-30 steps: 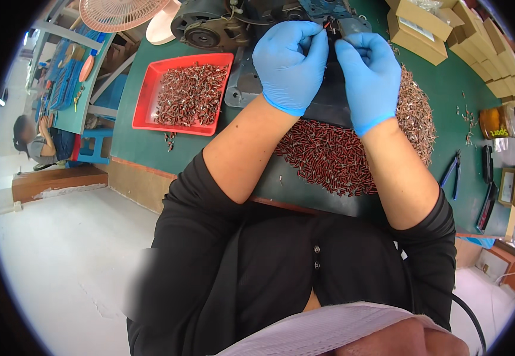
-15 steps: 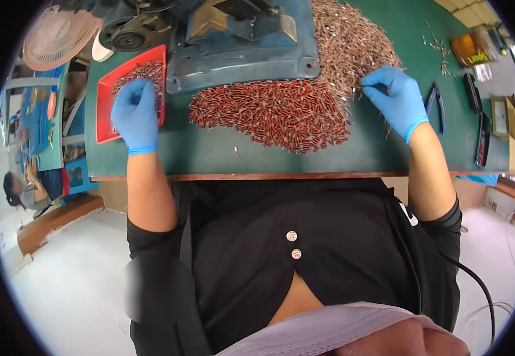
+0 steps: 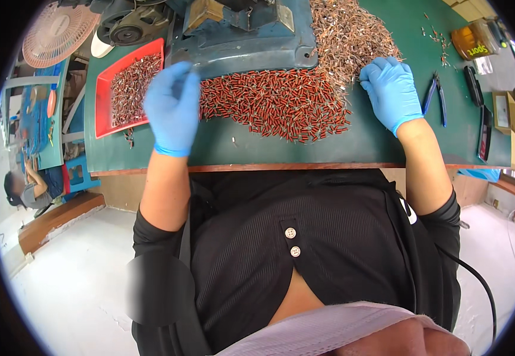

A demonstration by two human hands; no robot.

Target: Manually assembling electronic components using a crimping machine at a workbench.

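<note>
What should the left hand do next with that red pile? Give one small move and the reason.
Probably lower the left hand onto the near left edge of the pile of red components and pinch up a few. It hovers blurred above that edge, apparently empty, while the right hand rests at the pile's right side.

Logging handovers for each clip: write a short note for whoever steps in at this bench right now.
Left hand, blue-gloved, is raised at the left end of the pile of small red parts; whether it holds a part, I cannot tell.
Right hand, gloved, lies palm down at the pile's right edge, fingers curled, grip unclear.
Red tray on the left already holds many parts; the blue-grey machine base sits behind the pile.
Most red parts are still loose on the green table.
</note>
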